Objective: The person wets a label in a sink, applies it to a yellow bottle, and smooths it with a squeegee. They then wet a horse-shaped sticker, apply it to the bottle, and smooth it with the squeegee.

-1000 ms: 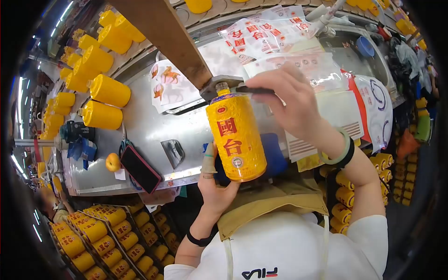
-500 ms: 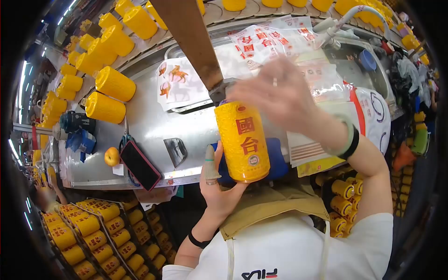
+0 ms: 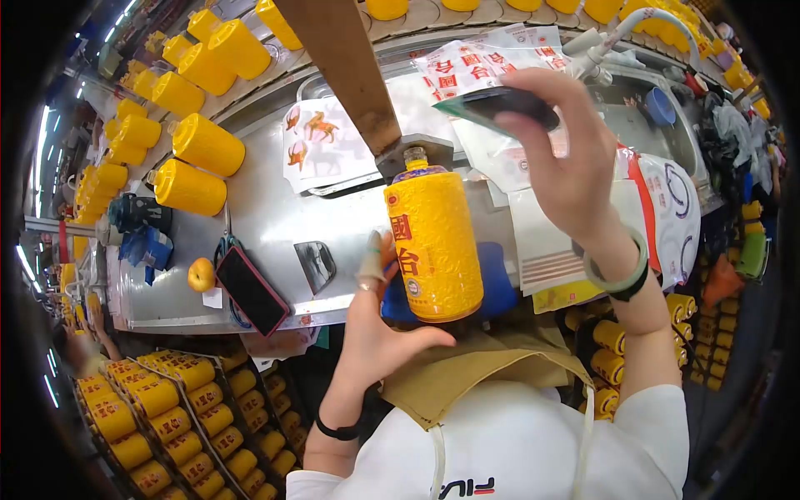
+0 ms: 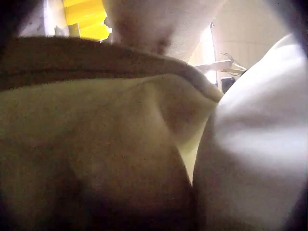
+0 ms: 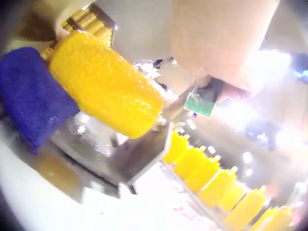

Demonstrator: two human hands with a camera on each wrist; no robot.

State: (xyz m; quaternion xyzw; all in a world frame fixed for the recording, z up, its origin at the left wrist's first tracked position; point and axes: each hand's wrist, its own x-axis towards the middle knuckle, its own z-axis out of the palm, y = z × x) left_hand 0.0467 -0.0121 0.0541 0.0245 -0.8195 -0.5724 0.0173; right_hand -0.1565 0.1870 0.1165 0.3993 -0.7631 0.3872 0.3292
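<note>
A yellow bottle (image 3: 437, 250) with red characters lies with its neck in a metal bracket (image 3: 442, 148), its base toward the person. My left hand (image 3: 373, 333) is beside its lower left side, thumb stretched out below the base and fingertips right at the bottle's edge. One left finger wears a pale cover. Raised to the right above the bottle, my right hand (image 3: 575, 167) grips a dark scraper (image 3: 521, 108) with a green edge. In the right wrist view the scraper's green edge (image 5: 199, 105) is apart from the bottle (image 5: 106, 86). Clothing fills most of the left wrist view.
Blue cloth (image 3: 497, 267) lies under the bottle. A wooden beam (image 3: 342, 67) reaches down to the bracket. Sticker sheets (image 3: 321, 142) lie behind, with a phone (image 3: 252, 290) and a fruit (image 3: 201, 274) to the left. Several yellow bottles (image 3: 208, 143) stand at the far left.
The right hand has moved from the bottle's neck up and right with the scraper. The bottle has turned, its characters shifting left. The left thumb has come away from the base.
</note>
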